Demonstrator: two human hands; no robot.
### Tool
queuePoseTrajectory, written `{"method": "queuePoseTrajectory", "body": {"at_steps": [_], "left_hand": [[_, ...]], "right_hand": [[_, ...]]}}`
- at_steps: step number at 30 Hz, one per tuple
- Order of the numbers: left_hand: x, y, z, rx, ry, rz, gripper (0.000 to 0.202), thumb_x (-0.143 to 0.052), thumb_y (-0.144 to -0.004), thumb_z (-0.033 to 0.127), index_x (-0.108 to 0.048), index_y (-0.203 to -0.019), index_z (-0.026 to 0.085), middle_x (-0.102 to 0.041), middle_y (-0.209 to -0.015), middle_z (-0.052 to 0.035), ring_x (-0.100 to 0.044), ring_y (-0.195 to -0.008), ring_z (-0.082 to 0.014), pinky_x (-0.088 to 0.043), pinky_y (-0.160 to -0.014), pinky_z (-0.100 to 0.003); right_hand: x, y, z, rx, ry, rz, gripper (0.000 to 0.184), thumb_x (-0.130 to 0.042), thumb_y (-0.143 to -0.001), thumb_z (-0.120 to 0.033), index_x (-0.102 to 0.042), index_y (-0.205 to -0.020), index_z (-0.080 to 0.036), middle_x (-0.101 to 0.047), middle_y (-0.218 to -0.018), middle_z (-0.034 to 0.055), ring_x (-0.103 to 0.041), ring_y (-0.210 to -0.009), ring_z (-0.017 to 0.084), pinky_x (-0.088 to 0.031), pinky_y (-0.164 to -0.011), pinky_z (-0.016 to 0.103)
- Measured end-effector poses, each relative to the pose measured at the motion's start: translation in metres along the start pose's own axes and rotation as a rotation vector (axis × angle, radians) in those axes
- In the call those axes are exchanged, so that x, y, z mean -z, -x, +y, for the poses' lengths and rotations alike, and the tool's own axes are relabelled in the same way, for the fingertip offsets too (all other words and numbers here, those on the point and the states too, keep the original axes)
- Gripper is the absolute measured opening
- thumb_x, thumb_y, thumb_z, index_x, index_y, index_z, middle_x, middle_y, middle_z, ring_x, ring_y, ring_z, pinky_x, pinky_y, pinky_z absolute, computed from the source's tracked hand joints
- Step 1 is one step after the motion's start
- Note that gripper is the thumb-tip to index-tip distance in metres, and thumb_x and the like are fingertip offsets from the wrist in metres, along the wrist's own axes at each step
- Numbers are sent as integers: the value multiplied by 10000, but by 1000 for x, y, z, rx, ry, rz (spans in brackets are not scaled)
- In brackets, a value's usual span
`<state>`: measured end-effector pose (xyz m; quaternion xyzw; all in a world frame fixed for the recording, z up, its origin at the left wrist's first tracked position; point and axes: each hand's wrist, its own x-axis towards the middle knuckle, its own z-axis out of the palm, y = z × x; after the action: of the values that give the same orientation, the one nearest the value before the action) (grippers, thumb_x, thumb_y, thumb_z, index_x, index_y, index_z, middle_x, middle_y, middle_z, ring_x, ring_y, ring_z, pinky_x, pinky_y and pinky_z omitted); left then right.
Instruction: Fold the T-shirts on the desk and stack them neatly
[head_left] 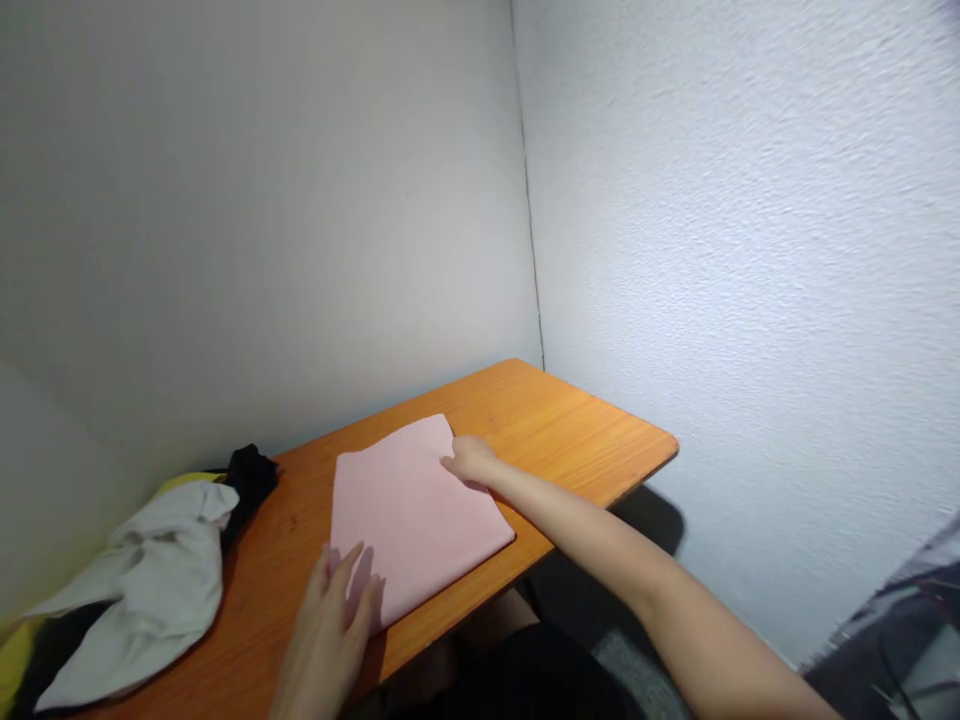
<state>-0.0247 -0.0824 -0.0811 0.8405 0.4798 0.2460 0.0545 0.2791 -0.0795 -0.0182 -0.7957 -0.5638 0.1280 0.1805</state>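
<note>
A pink folded piece of cloth [412,515], probably a garment, lies flat on the wooden table in front of me. My right hand [472,460] grips its right edge, the thumb on top and the other fingers mostly hidden at the edge. At the near left corner is my left hand [334,610], fingers spread apart, over the cloth's left border. Whether those fingertips press on the fabric I cannot tell.
On the table's left end a heap of clothes holds a white garment [169,570], a black one [251,475] and some yellow fabric. The wooden table [570,420] runs along a grey wall [337,220] and ends near a white textured wall [750,250].
</note>
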Motion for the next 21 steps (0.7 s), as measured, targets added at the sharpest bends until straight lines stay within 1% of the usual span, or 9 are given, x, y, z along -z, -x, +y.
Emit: {"method": "queuePoseTrajectory", "body": {"at_steps": [2,4,6,7,9,12,15,18,21], "left_hand": [[-2,5,8,-16,74,30,519,-372,-905,524,-604,-1246,209,-444,-1429,-129,-411,-1343,-327,-405,-1065,-519],[-2,5,21,-69,136,81,483,-388,-908,508,-628,-1205,211,-478,-1390,-128,-449,-1313,-319,-422,-1053,-521],[-4,4,42,-148,186,118,422,-408,-926,465,-630,-1189,221,-496,-1371,-119,-476,-1292,-300,-438,-1044,-514],[-5,4,56,-200,203,117,389,-419,-937,434,-623,-1197,229,-490,-1381,-113,-473,-1297,-290,-441,-1042,-510],[-11,6,87,-316,219,89,341,-437,-954,369,-602,-1226,248,-452,-1429,-103,-445,-1323,-273,-451,-1036,-503],[-28,11,136,-476,197,28,318,-445,-963,307,-586,-1241,246,-383,-1494,-98,-406,-1353,-272,-465,-1029,-505],[-50,13,180,-595,172,-45,352,-440,-961,295,-554,-1287,220,-433,-1464,-116,-448,-1320,-277,-484,-1020,-487],[-70,10,216,-636,174,-110,418,-443,-954,321,-499,-1354,213,-463,-1445,-122,-491,-1276,-302,-484,-1015,-499],[-82,5,244,-633,178,-188,461,-420,-958,358,-461,-1392,210,-402,-1490,-124,-455,-1302,-338,-427,-1055,-546]], "right_hand": [[1,-2,-5,5,-25,16,403,-536,-909,-427,-642,-1141,-114,-658,-1135,164,-611,-1051,296,-463,-830,347],[8,-3,-3,17,-48,56,391,-512,-926,-375,-587,-1209,-116,-647,-1161,151,-611,-1058,269,-460,-824,317],[22,-3,10,23,-59,107,394,-505,-930,-355,-545,-1245,-122,-633,-1188,146,-598,-1081,262,-449,-843,311],[31,-2,21,22,-59,132,390,-509,-928,-350,-538,-1244,-124,-625,-1199,146,-589,-1093,264,-442,-854,312],[49,-1,51,6,-51,177,371,-534,-913,-339,-551,-1214,-123,-614,-1208,149,-576,-1104,271,-430,-869,312],[78,4,109,-60,-24,231,324,-578,-884,-297,-587,-1148,-108,-615,-1195,159,-575,-1086,272,-420,-869,304],[101,13,168,-163,11,283,289,-592,-873,-261,-607,-1102,-84,-624,-1164,180,-587,-1045,270,-421,-849,302],[116,21,216,-258,45,339,297,-597,-873,-263,-605,-1090,-61,-629,-1130,208,-590,-1029,285,-423,-833,316],[123,24,247,-301,63,385,322,-596,-876,-271,-589,-1118,-58,-635,-1100,211,-595,-1023,285,-428,-827,319]]}}
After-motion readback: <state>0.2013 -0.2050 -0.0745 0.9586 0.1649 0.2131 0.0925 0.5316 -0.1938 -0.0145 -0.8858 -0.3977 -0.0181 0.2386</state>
